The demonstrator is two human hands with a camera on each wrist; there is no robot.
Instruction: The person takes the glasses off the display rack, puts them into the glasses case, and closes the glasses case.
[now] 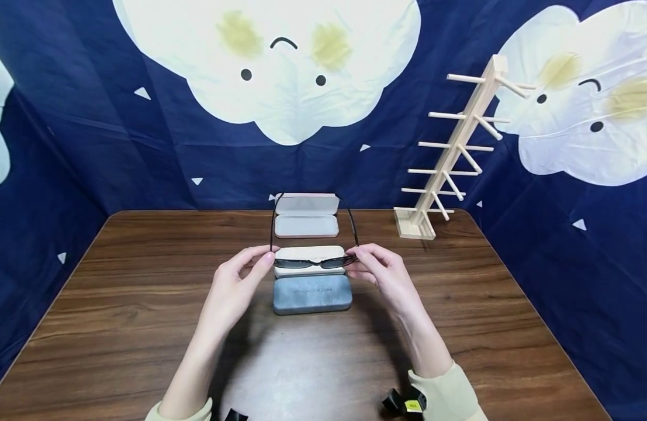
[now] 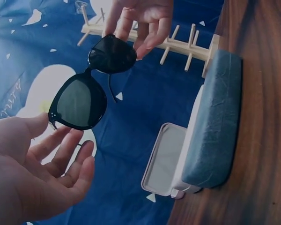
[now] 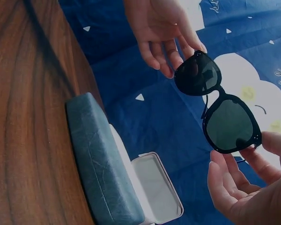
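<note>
Both hands hold up a pair of black sunglasses (image 1: 298, 264) with dark lenses, temples unfolded and pointing away from me. My left hand (image 1: 238, 282) pinches the left hinge corner between thumb and fingers. At the opposite corner, the right hand (image 1: 382, 275) pinches the frame the same way. In the left wrist view the lenses (image 2: 82, 101) face the camera. Below and behind the sunglasses lie a closed blue glasses case (image 1: 312, 294), a closed cream case (image 1: 310, 252) partly hidden by the lenses, and an open pink-rimmed case (image 1: 306, 225) with a pale lining.
A wooden rack (image 1: 455, 146) with several pegs stands at the back right of the brown wooden table (image 1: 118, 304). Behind and beside the table hangs a dark blue cloth (image 1: 144, 158) printed with white clouds.
</note>
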